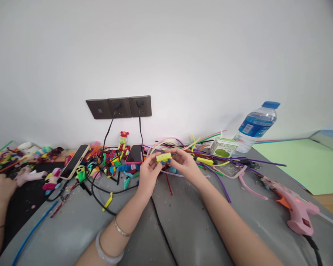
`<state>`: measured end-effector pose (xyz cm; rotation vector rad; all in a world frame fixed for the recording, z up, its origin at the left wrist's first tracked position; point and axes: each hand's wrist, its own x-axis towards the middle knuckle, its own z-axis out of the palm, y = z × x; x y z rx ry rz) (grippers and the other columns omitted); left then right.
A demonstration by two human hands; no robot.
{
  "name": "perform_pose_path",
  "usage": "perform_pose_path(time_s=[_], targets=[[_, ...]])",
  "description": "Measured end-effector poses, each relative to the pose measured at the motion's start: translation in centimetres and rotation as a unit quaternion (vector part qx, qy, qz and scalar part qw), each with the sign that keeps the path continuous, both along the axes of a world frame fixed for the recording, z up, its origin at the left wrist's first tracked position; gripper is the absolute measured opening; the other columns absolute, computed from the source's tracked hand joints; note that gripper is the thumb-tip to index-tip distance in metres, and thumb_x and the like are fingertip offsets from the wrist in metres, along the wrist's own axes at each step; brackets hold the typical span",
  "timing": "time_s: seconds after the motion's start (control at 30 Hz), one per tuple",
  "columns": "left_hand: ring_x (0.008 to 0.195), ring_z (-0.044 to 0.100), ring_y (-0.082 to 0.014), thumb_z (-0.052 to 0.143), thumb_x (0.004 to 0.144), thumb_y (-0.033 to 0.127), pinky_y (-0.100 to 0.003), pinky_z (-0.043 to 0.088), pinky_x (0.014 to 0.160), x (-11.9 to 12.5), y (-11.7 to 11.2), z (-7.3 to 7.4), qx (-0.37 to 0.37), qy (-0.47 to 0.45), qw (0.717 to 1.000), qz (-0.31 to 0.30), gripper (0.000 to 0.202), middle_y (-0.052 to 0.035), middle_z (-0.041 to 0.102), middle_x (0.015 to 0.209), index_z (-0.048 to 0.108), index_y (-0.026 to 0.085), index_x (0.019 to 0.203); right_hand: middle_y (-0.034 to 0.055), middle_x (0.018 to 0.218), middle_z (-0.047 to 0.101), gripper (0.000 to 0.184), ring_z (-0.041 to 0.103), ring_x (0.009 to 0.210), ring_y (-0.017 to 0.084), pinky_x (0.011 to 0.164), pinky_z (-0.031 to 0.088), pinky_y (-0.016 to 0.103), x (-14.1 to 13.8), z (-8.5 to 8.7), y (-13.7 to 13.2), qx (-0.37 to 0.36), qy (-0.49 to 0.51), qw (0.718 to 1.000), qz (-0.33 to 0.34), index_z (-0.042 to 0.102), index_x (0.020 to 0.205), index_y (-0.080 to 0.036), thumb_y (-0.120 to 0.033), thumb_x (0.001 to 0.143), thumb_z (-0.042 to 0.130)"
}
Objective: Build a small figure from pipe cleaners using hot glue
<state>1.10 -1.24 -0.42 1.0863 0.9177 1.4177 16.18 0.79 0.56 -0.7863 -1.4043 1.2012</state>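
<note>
Between my two hands is a small yellow bundle of pipe cleaner (163, 157), folded into a flat block, held above the table. The fingers and thumb of my left hand (149, 173) pinch its left end. At its right end the fingers of my right hand (185, 164) are closed on it too. Both thumbs meet at the lower edge of the bundle. Behind my hands lies a heap of loose pipe cleaners (220, 181) in purple, pink and yellow. A yellow-handled tool (205, 161) rests just right of my right hand.
A pink glue gun (298, 212) lies at the right. Behind it stand a tilted water bottle (256, 125) and a small box (223, 147). Black cables (162, 225) cross the table. Phones (134, 154) and small figures (80, 173) line the left. Another person's hand (0, 188) is far left.
</note>
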Motion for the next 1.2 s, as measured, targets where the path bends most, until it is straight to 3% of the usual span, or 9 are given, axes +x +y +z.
perform_pose_path(time_s=[0.27, 0.4, 0.5, 0.6, 0.9, 1.2], targets=[[0.107, 0.066, -0.0231, 0.071, 0.076, 0.034, -0.034, 0.056, 0.085, 0.0, -0.13, 0.09, 0.006, 0.025, 1.0, 0.003, 0.035, -0.0106, 0.067, 0.119, 0.063, 0.019, 0.107, 0.006, 0.101, 0.067, 0.025, 0.065, 0.08, 0.015, 0.069, 0.055, 0.028, -0.02, -0.03, -0.06, 0.0, 0.004, 1.0, 0.007, 0.064, 0.101, -0.019, -0.027, 0.078, 0.069], [0.096, 0.067, -0.0195, 0.074, 0.075, 0.04, -0.027, 0.054, 0.073, -0.11, -0.13, 0.34, 0.009, 0.043, 0.999, 0.019, 0.038, -0.009, 0.067, 0.112, 0.063, 0.019, 0.104, 0.0072, 0.103, 0.066, 0.027, 0.065, 0.084, 0.016, 0.069, 0.056, 0.028, -0.14, -0.07, -0.12, 0.006, 0.01, 1.0, 0.027, 0.063, 0.102, -0.019, -0.031, 0.079, 0.07], [0.068, 0.063, -0.0128, 0.072, 0.076, 0.048, -0.021, 0.047, 0.054, -0.1, -0.05, 0.4, -0.008, 0.065, 0.998, 0.012, 0.039, -0.0038, 0.066, 0.087, 0.062, 0.02, 0.101, 0.0069, 0.103, 0.065, 0.027, 0.065, 0.086, 0.017, 0.069, 0.055, 0.028, -0.2, -0.11, -0.11, 0.004, 0.016, 0.999, 0.032, 0.063, 0.101, -0.02, -0.033, 0.079, 0.07], [0.049, 0.05, -0.009, 0.067, 0.078, 0.056, -0.02, 0.037, 0.045, 0.04, -0.04, 0.3, -0.028, 0.066, 0.997, -0.017, 0.043, 0.0042, 0.054, 0.061, 0.059, 0.02, 0.101, 0.0056, 0.102, 0.063, 0.025, 0.064, 0.082, 0.015, 0.068, 0.055, 0.027, -0.23, -0.11, -0.12, -0.004, 0.017, 0.999, 0.034, 0.061, 0.1, -0.02, -0.033, 0.08, 0.07], [0.05, 0.042, -0.0082, 0.064, 0.079, 0.058, -0.021, 0.033, 0.048, -0.01, -0.04, 0.09, -0.004, 0.068, 0.998, 0.002, 0.041, 0.0063, 0.046, 0.062, 0.055, 0.02, 0.092, 0.0051, 0.103, 0.061, 0.029, 0.063, 0.08, 0.013, 0.066, 0.054, 0.026, -0.57, -0.21, -0.15, -0.018, 0.039, 0.998, 0.047, 0.062, 0.1, -0.02, -0.036, 0.078, 0.074], [0.049, 0.039, -0.0076, 0.061, 0.082, 0.058, -0.021, 0.028, 0.047, 0.16, -0.11, -0.34, 0.001, 0.052, 0.998, -0.02, 0.04, 0.006, 0.044, 0.061, 0.053, 0.02, 0.088, 0.0041, 0.093, 0.064, 0.032, 0.06, 0.068, 0.012, 0.065, 0.055, 0.027, -0.49, -0.01, -0.2, -0.056, 0.014, 0.998, 0.037, 0.064, 0.098, -0.019, -0.044, 0.079, 0.071]])
